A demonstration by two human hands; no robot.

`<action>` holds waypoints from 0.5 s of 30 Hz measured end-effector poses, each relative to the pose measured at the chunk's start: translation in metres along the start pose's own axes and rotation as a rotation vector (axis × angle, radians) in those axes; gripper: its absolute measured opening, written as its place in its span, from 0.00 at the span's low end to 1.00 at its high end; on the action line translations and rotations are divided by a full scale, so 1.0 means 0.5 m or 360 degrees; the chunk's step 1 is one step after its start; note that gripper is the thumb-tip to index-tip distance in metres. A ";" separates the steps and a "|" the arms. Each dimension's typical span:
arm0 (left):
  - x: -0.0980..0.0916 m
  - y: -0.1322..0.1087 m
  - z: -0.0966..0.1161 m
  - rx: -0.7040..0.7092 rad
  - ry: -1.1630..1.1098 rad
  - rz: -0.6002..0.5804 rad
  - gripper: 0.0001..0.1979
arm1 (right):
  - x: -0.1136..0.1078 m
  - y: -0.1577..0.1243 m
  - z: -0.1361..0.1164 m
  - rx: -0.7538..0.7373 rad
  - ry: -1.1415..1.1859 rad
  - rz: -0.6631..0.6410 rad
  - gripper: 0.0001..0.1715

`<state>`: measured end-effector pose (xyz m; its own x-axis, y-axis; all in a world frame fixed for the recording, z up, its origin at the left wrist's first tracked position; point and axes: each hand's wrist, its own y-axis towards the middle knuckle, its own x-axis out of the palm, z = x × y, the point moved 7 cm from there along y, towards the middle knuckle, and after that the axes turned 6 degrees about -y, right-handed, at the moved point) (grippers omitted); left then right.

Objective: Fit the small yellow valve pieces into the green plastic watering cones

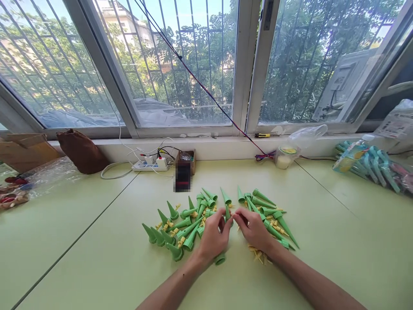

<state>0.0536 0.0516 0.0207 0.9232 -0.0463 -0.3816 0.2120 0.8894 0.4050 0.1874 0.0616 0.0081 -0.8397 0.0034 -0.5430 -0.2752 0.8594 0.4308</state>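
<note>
Both hands meet at the middle of a pale green table (97, 267), over a scatter of green cone-shaped plastic spikes (180, 224) and small yellow parts (258, 254). My left hand (213, 236) is curled, its fingertips pinched on a green spike (227, 213) that stands between the two hands. My right hand (254, 228) is also pinched, its fingertips touching the same spike from the right. More green spikes (267, 206) lie to the right of my right hand. One spike's round end (220, 259) shows below my left wrist.
At the back by the window sill are a white power strip (151, 164) with cables, a small dark box (183, 174), a brown pouch (82, 150) and a plastic jar (285, 157). A bag of teal parts (371, 165) sits at the right, cardboard and wrapped items (19, 181) at the left.
</note>
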 end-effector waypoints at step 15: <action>-0.017 0.005 -0.002 0.0048 0.0077 0.0018 0.05 | 0.008 0.003 -0.004 -0.0109 -0.0015 -0.0099 0.17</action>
<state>0.0461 0.0545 0.0239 0.9092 -0.0138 -0.4160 0.2119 0.8757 0.4340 0.1829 0.0621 0.0081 -0.8157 -0.0441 -0.5768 -0.3584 0.8212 0.4440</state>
